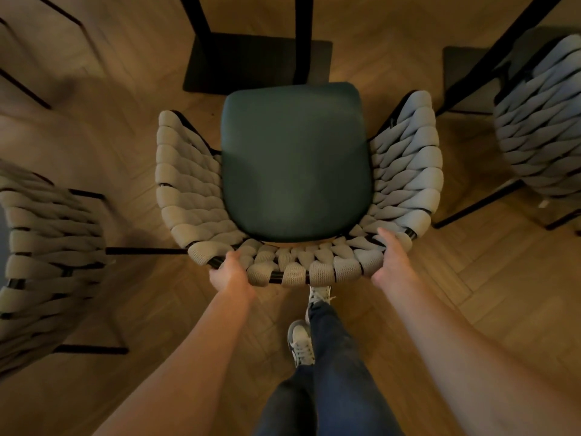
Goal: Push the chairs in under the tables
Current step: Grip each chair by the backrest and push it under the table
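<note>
Herringbone wood floor beneath. Left hand and right hand both curl over the woven chair back rim; frame likely rigid, light, should slide readily.

The floor is warm brown wood laid in a herringbone pattern, dimly lit with soft shadows pooling on the left. A flat, dark square pedestal base with black upright posts sits on it at the top centre, and a second dark base plate lies at the upper right.
</note>
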The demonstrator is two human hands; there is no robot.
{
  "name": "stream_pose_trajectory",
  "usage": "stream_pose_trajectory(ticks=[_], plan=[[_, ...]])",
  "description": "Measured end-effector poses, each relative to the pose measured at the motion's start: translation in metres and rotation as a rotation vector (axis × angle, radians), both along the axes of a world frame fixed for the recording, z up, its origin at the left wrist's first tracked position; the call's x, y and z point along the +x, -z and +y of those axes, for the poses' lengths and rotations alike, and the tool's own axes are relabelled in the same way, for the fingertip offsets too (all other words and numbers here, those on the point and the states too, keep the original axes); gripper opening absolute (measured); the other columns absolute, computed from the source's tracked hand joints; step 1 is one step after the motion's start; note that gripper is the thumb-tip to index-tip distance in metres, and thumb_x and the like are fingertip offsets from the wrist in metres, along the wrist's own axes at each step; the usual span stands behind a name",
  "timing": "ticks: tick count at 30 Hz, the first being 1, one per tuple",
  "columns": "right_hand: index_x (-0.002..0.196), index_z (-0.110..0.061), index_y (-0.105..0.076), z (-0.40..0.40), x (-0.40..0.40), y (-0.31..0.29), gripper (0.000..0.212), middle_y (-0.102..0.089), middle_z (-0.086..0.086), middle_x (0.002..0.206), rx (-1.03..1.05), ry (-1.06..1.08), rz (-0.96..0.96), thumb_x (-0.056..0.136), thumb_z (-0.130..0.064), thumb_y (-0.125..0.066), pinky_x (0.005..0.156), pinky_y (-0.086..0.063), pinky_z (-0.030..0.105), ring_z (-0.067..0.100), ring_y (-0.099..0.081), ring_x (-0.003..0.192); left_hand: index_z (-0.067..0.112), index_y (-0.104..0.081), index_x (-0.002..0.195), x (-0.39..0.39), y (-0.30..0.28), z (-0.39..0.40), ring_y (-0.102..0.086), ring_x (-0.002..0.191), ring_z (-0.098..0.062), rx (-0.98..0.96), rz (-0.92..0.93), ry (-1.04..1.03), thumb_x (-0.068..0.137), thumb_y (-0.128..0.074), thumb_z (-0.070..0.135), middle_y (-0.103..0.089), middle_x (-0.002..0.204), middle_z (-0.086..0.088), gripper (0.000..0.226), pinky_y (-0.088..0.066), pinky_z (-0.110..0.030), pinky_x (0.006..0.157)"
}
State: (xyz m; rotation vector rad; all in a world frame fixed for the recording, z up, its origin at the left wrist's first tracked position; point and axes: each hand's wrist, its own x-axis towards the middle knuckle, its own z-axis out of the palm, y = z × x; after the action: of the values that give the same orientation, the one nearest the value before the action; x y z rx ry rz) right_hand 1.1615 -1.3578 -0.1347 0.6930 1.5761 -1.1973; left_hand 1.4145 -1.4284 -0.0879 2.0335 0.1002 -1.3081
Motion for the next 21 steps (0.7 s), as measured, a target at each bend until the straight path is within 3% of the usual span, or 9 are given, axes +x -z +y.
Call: stream_pose_trajectory(ticks=[4, 9, 14, 19, 21], plan=[[0.126, -0.023, -0.063, -0.025, -0.014, -0.001, 0.075, -0.069, 0.014, 0.114, 0.027, 0.013, -0.002, 0.056, -0.035, -0.086, 0.095, -0.051, 0.059, 0.037, -0.068, 0.099, 0.016, -0.046, 0.141, -0.006, 0.002, -0.025, -0.063, 0.109, -0.029, -0.008, -0.024, 0.054, 0.091, -0.066, 0.017, -0.062, 0.124, -0.009, 0.053, -0.050, -0.046, 0.100], [0.129, -0.026, -0.060, -0.059, -0.041, 0.027, 0.107, -0.063, 0.013, 0.125, 0.101, 0.043, 0.016, 0.025, -0.037, -0.085, 0.098, -0.047, 0.061, 0.039, -0.062, 0.111, 0.016, -0.045, 0.141, -0.024, 0.004, -0.066, -0.062, 0.111, -0.030, -0.023, -0.019, 0.085, 0.092, -0.065, 0.016, -0.060, 0.126, -0.010, 0.053, -0.048, -0.047, 0.102], [0.128, -0.028, -0.059, -0.094, -0.058, 0.037, 0.107, -0.062, 0.011, 0.126, 0.108, 0.059, 0.035, 0.026, -0.037, -0.086, 0.094, -0.046, 0.065, 0.039, -0.060, 0.113, 0.013, -0.045, 0.141, -0.040, 0.006, -0.111, -0.062, 0.110, -0.030, -0.044, -0.029, 0.136, 0.094, -0.062, 0.014, -0.060, 0.126, -0.011, 0.051, -0.051, -0.046, 0.099], [0.126, -0.030, -0.060, -0.120, -0.076, 0.071, 0.125, -0.062, 0.014, 0.125, 0.075, 0.026, 0.023, 0.004, -0.037, -0.090, 0.093, -0.044, 0.069, 0.041, -0.061, 0.109, 0.007, -0.045, 0.140, -0.051, 0.005, -0.151, -0.062, 0.110, -0.030, -0.063, -0.072, 0.197, 0.093, -0.061, 0.012, -0.060, 0.128, -0.013, 0.051, -0.052, -0.040, 0.095], [0.125, -0.030, -0.060, -0.133, -0.079, 0.072, 0.114, -0.062, 0.014, 0.124, 0.067, 0.024, 0.019, 0.016, -0.037, -0.091, 0.094, -0.044, 0.068, 0.041, -0.061, 0.109, 0.006, -0.046, 0.139, -0.055, 0.005, -0.165, -0.062, 0.105, -0.027, -0.072, -0.075, 0.227, 0.093, -0.060, 0.011, -0.061, 0.124, -0.011, 0.048, -0.053, -0.037, 0.090]])
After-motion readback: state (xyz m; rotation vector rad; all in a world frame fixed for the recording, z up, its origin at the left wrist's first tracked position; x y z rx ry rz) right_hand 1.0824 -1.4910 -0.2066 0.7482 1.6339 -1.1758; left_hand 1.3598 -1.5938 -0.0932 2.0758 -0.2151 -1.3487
